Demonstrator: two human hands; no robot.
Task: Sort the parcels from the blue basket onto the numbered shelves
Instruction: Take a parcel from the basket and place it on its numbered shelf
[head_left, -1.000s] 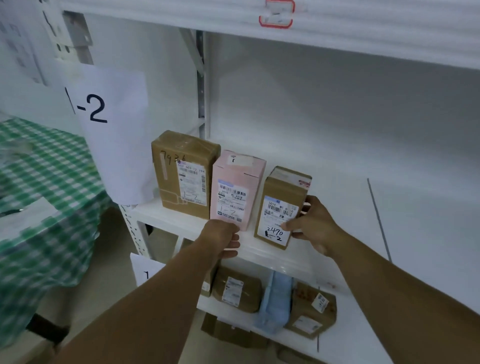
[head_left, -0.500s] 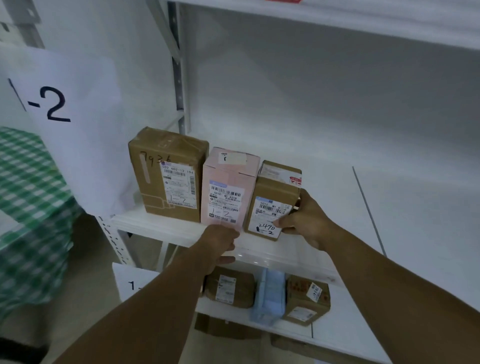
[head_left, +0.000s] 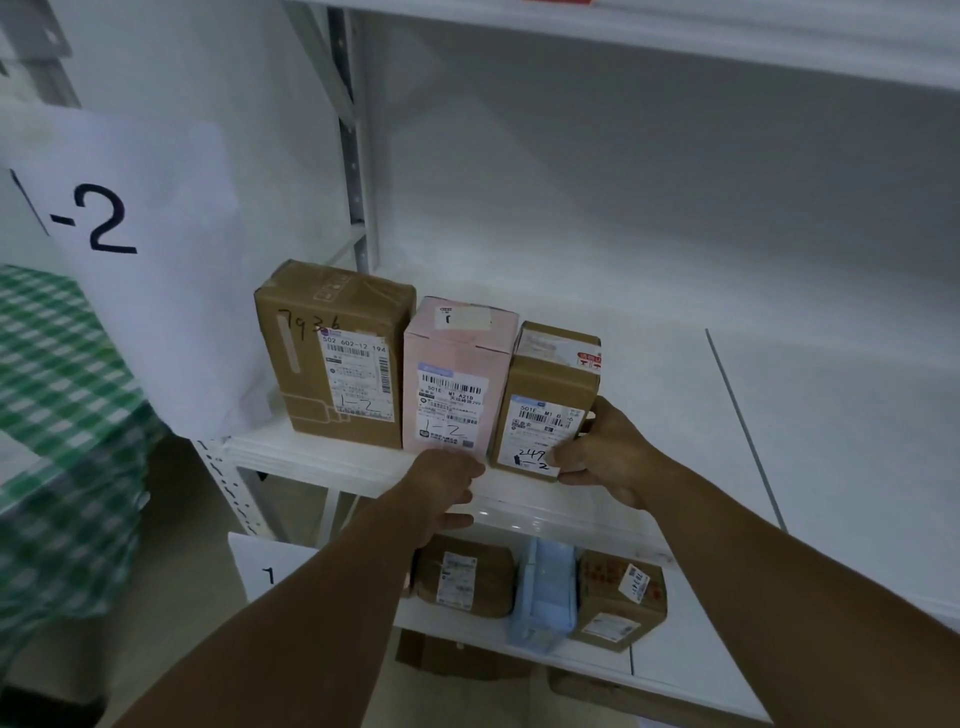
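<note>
Three parcels stand upright in a row on the white shelf (head_left: 675, 395) marked by the "1-2" paper sign (head_left: 135, 291): a large brown box (head_left: 322, 395), a pink box (head_left: 452, 353) and a small brown box (head_left: 545, 379), side by side and touching. My right hand (head_left: 608, 452) grips the small brown box at its lower right, thumb on the front label, fingers round the side. My left hand (head_left: 447, 483) presses against the foot of the pink box at the shelf's front edge; its fingertips are hidden. The blue basket is out of view.
The lower shelf (head_left: 691, 670), with a sign "1" (head_left: 265, 566), holds a brown parcel (head_left: 467, 577), a light blue parcel (head_left: 543, 592) and a small brown box (head_left: 621, 597). A green checked cloth (head_left: 57, 395) covers a table at left. A metal upright (head_left: 353, 156) stands behind the parcels.
My right hand has slid the small brown box left until it stands against the pink box. My left hand stayed at the pink box's foot. The view shifted slightly.
</note>
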